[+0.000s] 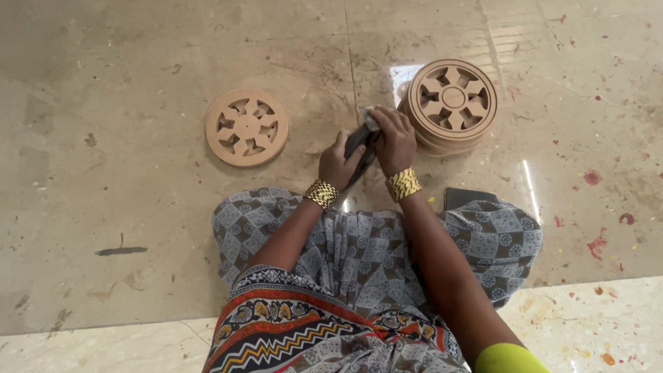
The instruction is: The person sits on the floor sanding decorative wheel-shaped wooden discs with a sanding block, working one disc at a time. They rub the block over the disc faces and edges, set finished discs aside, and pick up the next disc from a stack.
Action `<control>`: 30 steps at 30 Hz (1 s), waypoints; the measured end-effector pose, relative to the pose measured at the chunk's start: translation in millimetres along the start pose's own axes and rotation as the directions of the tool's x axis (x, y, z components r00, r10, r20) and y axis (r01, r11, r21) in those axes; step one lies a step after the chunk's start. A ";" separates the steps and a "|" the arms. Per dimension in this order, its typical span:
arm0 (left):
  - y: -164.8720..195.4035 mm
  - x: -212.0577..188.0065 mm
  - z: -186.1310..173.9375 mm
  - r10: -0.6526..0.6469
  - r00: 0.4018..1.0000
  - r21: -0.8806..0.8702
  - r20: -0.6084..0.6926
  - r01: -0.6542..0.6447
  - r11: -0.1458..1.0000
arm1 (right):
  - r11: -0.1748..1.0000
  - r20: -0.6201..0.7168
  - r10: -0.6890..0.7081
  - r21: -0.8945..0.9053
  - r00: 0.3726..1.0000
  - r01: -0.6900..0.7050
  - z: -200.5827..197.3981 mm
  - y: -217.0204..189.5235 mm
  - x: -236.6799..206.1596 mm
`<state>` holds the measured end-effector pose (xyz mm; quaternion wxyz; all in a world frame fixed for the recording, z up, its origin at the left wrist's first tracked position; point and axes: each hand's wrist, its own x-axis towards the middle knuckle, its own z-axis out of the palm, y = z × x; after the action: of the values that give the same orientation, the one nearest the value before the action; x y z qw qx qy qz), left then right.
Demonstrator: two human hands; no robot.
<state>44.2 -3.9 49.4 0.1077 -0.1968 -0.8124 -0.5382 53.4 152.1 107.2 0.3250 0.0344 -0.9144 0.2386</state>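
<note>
On floor (pixel 138 207), one wooden disc (pixel 246 127), one disc stack (pixel 452 103)

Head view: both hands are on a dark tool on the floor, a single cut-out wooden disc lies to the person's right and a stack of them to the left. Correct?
Not quite: the sides are swapped. In the head view the single cut-out wooden disc lies to the person's left, and the stack of discs to the right. The left hand and right hand are indeed both on the dark tool, above the floor.
</note>
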 end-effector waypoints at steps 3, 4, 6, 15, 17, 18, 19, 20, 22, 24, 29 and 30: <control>7.1 -1.2 -9.0 -0.048 0.999 0.000 0.013 0.048 0.999 | 0.979 0.091 0.192 0.055 0.977 -0.198 11.6 19.2 4.1; 8.8 -1.6 -10.8 -0.043 0.999 -0.002 0.010 0.043 0.999 | 0.963 0.122 0.254 0.056 0.960 -0.262 16.3 27.3 4.0; 10.9 -0.9 -12.2 -0.035 0.999 -0.004 0.007 0.035 0.999 | 0.943 0.152 0.307 0.086 0.939 -0.322 26.5 45.1 1.2; 8.5 -15.7 -17.4 0.034 0.999 -0.036 -0.030 -0.035 0.999 | 0.653 0.316 0.602 0.334 0.733 -0.680 36.1 102.4 -10.4; 6.4 -14.7 -17.9 0.007 1.000 0.037 -0.020 -0.006 0.999 | 0.881 0.132 0.376 0.254 0.917 -0.398 24.3 89.7 -6.7; 5.4 -10.6 -15.7 0.026 0.999 0.053 -0.036 -0.024 0.998 | 0.904 0.127 0.342 0.224 0.931 -0.363 17.9 79.2 -4.8; 3.8 -3.4 -13.2 0.044 0.998 0.073 -0.051 -0.040 0.997 | 0.924 0.123 0.307 0.197 0.944 -0.327 11.6 67.5 -2.9; 2.2 4.8 -9.8 0.060 0.996 0.093 -0.065 -0.054 0.994 | 0.941 0.123 0.274 0.170 0.954 -0.292 7.0 53.8 -3.1; 0.3 29.3 2.8 -0.028 0.998 0.208 0.048 0.017 0.978 | 0.995 0.089 0.028 0.094 0.996 -0.036 1.2 29.0 -5.1; 0.8 40.0 12.6 -0.097 0.987 0.289 0.129 0.056 0.956 | 0.995 0.057 -0.101 0.029 0.993 0.099 1.7 13.0 -10.6; 6.0 27.9 7.5 -0.076 0.984 0.291 0.162 0.026 0.956 | 0.996 0.019 0.080 0.033 0.997 -0.081 22.6 27.5 -28.0; 8.4 23.5 5.2 -0.040 0.988 0.270 0.146 -0.001 0.963 | 0.980 0.032 0.189 0.061 0.981 -0.191 27.6 36.6 -30.9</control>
<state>26.9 8.5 63.4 0.0666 -0.2123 -0.8856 -0.4077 53.7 168.9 54.6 0.2874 -0.0394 -0.9097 0.2972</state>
